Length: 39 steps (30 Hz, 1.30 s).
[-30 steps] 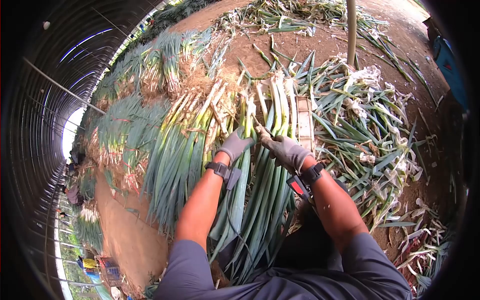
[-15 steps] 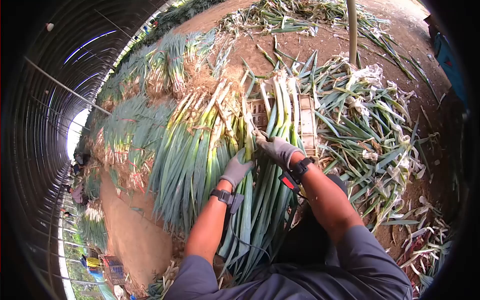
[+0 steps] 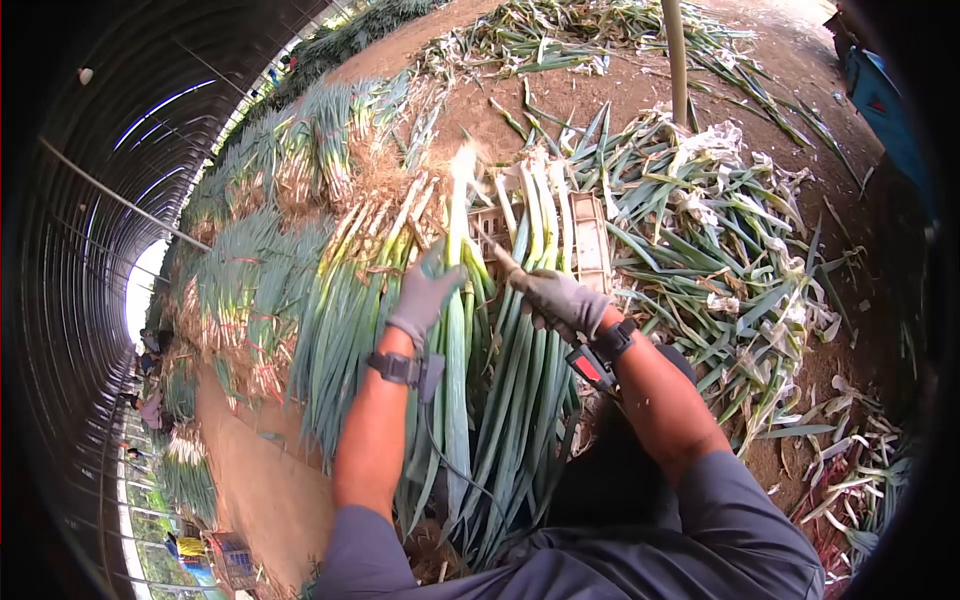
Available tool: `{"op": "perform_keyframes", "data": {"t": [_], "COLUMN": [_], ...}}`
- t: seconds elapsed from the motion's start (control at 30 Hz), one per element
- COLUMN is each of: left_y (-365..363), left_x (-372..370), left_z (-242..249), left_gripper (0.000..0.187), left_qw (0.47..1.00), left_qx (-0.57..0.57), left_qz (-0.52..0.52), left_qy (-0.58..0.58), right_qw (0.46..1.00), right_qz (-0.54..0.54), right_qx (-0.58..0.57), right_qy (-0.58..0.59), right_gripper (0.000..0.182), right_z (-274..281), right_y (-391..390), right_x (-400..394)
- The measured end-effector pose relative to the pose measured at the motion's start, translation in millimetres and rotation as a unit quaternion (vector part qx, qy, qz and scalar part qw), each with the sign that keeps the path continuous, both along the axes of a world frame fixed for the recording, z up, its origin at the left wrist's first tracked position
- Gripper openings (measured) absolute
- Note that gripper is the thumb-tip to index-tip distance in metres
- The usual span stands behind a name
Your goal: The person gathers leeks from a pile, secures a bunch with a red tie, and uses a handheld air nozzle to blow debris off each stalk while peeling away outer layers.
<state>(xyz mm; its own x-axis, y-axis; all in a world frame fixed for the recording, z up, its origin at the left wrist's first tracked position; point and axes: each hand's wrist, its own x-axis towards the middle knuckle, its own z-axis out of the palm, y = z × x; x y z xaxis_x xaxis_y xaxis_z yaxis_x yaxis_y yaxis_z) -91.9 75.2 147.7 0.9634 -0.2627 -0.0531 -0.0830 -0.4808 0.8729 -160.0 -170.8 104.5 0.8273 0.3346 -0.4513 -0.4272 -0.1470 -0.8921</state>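
My left hand (image 3: 425,297), in a grey glove, is closed around a leek (image 3: 459,205) with a white stem end pointing away from me. The leek's root end is blurred. In my gloved right hand (image 3: 562,300) is a knife (image 3: 512,270) with a wooden handle, its thin blade pointing up and left, close to the leek. Just beyond my right hand, several trimmed leeks (image 3: 545,215) lie side by side across a plastic crate (image 3: 592,245). Left of my left hand spreads a pile of leeks (image 3: 345,310) with brown roots.
Stripped leaves (image 3: 715,250) are heaped on the right, around the foot of a pole (image 3: 677,70). Tied leek bundles (image 3: 240,290) stand farther left. Bare soil (image 3: 260,470) shows at the lower left. A blue object (image 3: 880,120) is at the upper right.
My left hand has moved left and up, and the leek's white stem now stands out beside the crate. The knife in my right hand is farther from my left hand.
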Motion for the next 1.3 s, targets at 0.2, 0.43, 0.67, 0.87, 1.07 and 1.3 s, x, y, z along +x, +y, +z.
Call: {"op": "perform_keyframes", "data": {"t": [0.2,0.43,0.67,0.87,1.07,1.3], "left_y": [-58.3,-111.3,-130.9,-116.1,-51.7,51.8], "left_x": [59.3,83.6,78.3,3.0,-19.7,3.8], "left_z": [130.2,63.2,-81.4,-68.7,-83.9,-98.5], "left_gripper": [0.068,0.086,0.073,0.063,0.038,0.035], "left_qw": [0.996,0.997,0.986,0.919,0.960,0.869], "left_qx": [-0.004,-0.019,0.151,0.382,0.226,0.479], "left_qz": [-0.063,-0.050,-0.055,-0.093,-0.166,0.104], "left_qy": [-0.066,-0.048,-0.051,-0.033,-0.022,-0.068], "right_qw": [0.974,0.988,0.927,0.958,0.994,0.958], "right_qz": [-0.203,-0.110,-0.306,-0.176,0.005,-0.084], "right_qx": [0.095,0.108,0.213,0.224,0.108,0.273], "right_qy": [0.021,-0.016,-0.025,0.029,-0.032,0.009], "right_gripper": [0.070,0.063,0.053,0.051,0.045,0.045], "right_z": [-11.2,1.1,-57.0,-39.4,-14.5,-23.3], "right_y": [-28.8,-51.2,-71.0,-50.4,-24.4,-12.1], "right_x": [3.5,-10.6,13.1,6.2,0.4,0.0]}}
